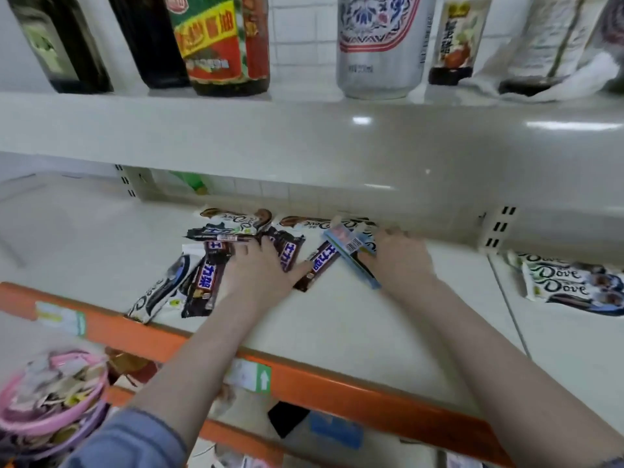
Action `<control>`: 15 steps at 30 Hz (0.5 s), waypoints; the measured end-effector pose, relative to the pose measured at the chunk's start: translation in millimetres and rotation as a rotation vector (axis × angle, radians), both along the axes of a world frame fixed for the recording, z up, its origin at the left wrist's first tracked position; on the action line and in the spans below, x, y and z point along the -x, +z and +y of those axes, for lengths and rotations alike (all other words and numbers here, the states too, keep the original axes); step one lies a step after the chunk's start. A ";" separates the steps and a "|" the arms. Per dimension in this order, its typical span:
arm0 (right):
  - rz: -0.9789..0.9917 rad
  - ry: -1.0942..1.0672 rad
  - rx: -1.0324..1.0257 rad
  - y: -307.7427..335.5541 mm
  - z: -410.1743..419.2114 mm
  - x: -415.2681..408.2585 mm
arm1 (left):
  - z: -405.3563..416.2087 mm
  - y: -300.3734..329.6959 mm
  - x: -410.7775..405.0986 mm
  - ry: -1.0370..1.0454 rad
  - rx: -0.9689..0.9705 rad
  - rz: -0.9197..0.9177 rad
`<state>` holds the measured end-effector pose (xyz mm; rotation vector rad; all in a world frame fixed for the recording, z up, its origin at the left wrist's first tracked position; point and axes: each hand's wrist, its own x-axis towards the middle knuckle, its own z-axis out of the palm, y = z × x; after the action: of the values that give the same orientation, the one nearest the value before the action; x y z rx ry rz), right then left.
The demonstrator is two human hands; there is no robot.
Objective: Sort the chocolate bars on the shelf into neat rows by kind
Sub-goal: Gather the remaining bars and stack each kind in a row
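Here the right hand (400,261) pinches a light-blue bar (351,253) between thumb and fingers, holding it near one end, just right of the jumbled pile (216,261) in the middle of the shelf (337,325). The left hand (261,270) lies flat and spread on that pile, fingers pressing on dark bars; it presses rather than closes on anything.

The blue bar looks light and fairly stiff inside a slick foil wrapper, so I judge it may slide under a loose pinch; taking it across its narrow width near the middle would likely steady it. Its long axis slants from the back of the shelf, at the pile's right edge, down toward the front edge.

A dark bar with blue lettering (319,265) lies just left of it, touching or nearly so, slanting the opposite way. Others in the pile point in different directions, overlapping, with white bars (162,285) mixed in at its left and along its back. Well to the right of the pile, two white bars (560,282) lie stacked, long axes running roughly sideways.
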<state>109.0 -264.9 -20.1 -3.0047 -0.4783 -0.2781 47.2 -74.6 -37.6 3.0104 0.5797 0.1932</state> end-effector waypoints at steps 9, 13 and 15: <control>0.069 -0.141 -0.043 -7.0 10.0 -8.8 | 0.4 -1.9 -28.3 -0.038 0.167 0.212; 0.041 -0.166 -0.114 -10.4 12.3 -4.4 | -4.0 1.4 -29.2 -0.044 0.197 0.144; 0.017 -0.182 -0.115 -11.5 13.1 -2.5 | -7.4 0.5 -26.8 -0.053 0.270 0.090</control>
<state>111.5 -251.8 -31.6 -2.9374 -0.1808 -0.2812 74.0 -82.0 -37.1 2.7782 0.4881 -0.0229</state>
